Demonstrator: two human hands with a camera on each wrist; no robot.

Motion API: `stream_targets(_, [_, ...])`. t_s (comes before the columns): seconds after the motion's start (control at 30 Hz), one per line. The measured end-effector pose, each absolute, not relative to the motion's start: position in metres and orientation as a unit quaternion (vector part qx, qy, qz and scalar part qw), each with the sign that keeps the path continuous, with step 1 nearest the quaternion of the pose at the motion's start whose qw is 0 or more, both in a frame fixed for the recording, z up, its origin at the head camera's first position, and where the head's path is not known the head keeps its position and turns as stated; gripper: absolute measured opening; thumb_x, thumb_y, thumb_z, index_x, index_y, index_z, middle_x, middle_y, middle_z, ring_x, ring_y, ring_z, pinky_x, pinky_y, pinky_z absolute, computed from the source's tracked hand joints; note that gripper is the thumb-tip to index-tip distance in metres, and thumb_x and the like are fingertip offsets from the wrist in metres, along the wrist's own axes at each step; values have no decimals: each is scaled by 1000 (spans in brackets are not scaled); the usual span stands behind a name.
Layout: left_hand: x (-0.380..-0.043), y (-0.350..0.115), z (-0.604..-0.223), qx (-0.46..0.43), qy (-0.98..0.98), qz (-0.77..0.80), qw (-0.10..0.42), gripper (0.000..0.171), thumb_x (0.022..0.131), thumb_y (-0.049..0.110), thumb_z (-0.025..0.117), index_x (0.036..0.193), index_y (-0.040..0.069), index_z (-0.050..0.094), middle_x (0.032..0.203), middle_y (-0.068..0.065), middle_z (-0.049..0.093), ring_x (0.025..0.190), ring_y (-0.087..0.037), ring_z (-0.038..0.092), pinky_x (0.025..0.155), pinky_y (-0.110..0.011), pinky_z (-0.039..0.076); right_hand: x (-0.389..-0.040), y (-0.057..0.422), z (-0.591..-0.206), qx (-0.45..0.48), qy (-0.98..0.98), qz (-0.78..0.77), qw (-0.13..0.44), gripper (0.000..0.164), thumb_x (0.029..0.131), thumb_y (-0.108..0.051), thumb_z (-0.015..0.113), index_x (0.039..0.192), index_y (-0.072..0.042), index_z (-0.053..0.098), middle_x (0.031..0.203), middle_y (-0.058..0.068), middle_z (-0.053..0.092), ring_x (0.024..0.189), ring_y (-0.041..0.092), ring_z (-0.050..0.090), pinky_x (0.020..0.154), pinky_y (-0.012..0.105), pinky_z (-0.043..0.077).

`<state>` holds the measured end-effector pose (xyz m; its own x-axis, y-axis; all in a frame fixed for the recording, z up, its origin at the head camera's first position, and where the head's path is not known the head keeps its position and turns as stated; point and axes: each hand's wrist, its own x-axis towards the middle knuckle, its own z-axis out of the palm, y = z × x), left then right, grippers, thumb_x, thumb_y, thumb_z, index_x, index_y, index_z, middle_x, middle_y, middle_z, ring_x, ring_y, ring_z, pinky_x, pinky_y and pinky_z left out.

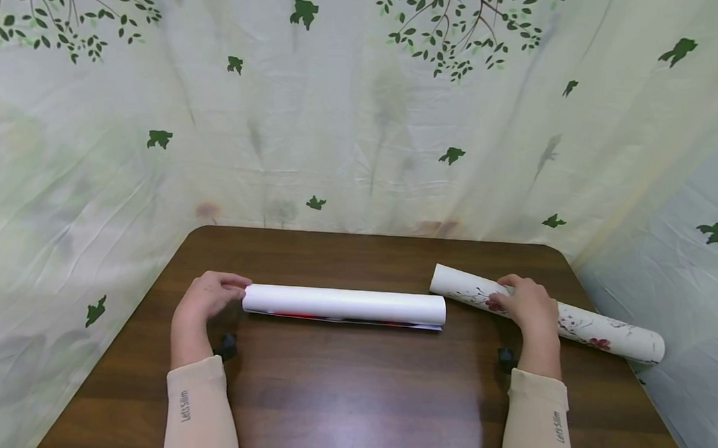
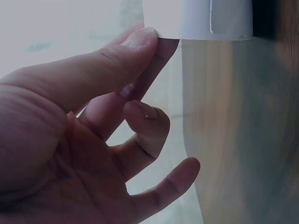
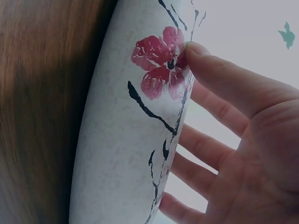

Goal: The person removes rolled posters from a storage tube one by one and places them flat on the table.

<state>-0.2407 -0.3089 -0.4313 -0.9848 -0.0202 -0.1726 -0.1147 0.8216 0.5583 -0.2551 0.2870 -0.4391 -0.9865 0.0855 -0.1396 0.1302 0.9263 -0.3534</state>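
A plain white paper roll (image 1: 343,303) lies crosswise on the table, with a strip of red and dark print along its lower edge. At its left end my left hand (image 1: 204,304) pinches the rim between thumb and forefinger; in the left wrist view the other fingers (image 2: 152,126) hang curled or spread below the roll. On the right, a white roll printed with red blossoms and dark twigs (image 1: 609,333) lies aslant. My right hand (image 1: 534,308) holds it around the middle. Its thumb (image 3: 224,74) touches a red flower, and the other fingers reach behind the roll, their tips hidden.
Both rolls lie on a brown wooden table (image 1: 351,397). The blossom roll's right end reaches past the table's right edge. A pale curtain with green leaf prints (image 1: 339,116) hangs behind and along both sides. A small dark object (image 1: 227,346) sits at each wrist.
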Motion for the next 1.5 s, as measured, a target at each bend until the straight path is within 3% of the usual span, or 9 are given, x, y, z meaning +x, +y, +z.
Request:
stream_targets(0.27, [-247, -291, -431, -32, 951, 298, 80, 33, 101, 17, 68, 133, 11, 74, 142, -26, 66, 127, -43, 60, 101, -57, 51, -258, 280, -440, 69, 981, -178, 37, 56, 104, -42, 64, 148, -8, 58, 144, 34, 60, 125, 57, 56, 100, 76, 41])
stream_targets(0.67, [-250, -274, -434, -25, 952, 295, 78, 30, 101, 15, 68, 129, 12, 76, 136, -23, 70, 114, -36, 62, 95, -51, 53, -257, 275, -447, 97, 978, -185, 5, 55, 103, -42, 66, 145, -7, 60, 138, 33, 62, 123, 56, 55, 98, 73, 42])
stream_targets(1.1, [-252, -272, -434, -32, 948, 304, 88, 31, 102, 16, 68, 131, 12, 75, 138, -24, 69, 120, -40, 61, 99, -56, 53, -251, 292, -447, 94, 977, -188, 24, 60, 103, -46, 64, 149, -8, 57, 143, 35, 59, 123, 59, 53, 98, 76, 41])
stream_targets(1.5, [-253, -274, -434, -31, 948, 302, 92, 31, 102, 16, 68, 132, 12, 75, 136, -22, 71, 121, -39, 62, 100, -57, 52, -236, 335, -437, 120, 971, -201, 53, 70, 104, -51, 60, 155, -5, 47, 152, 41, 46, 128, 66, 44, 100, 80, 34])
